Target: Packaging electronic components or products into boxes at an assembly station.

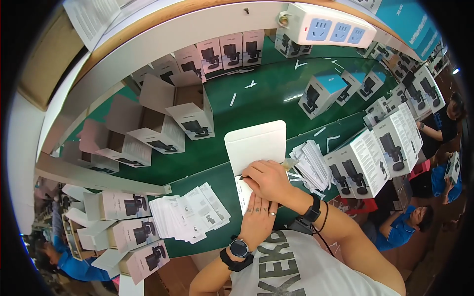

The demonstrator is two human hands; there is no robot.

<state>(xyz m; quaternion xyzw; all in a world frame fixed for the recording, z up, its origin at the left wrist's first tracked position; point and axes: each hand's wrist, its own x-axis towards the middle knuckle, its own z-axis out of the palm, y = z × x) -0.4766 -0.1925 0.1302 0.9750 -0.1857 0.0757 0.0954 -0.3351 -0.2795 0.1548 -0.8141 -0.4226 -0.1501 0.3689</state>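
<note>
A white carton (255, 143) with its lid flap raised stands at the near edge of the green table in front of me. Fingers curled and pressed together, my right hand (266, 181) is over the carton's opening. A small dark bit shows by its fingertips, and what the fingers hold is hidden. My left hand (257, 223), with a ring and a watch (239, 248), lies with its fingers stretched out on the carton's near side, just below the right hand. To the left is a fanned stack of printed leaflets (190, 214); to the right, a pile of folded papers (312, 165).
Open printed cartons (192, 121) line the left side, with more (129, 204) stacked near left. Closed cartons (353, 170) stand at right, others (321, 93) across the green conveyor (256, 96). A power strip (331, 27) hangs overhead. People in blue shirts (402, 227) work nearby.
</note>
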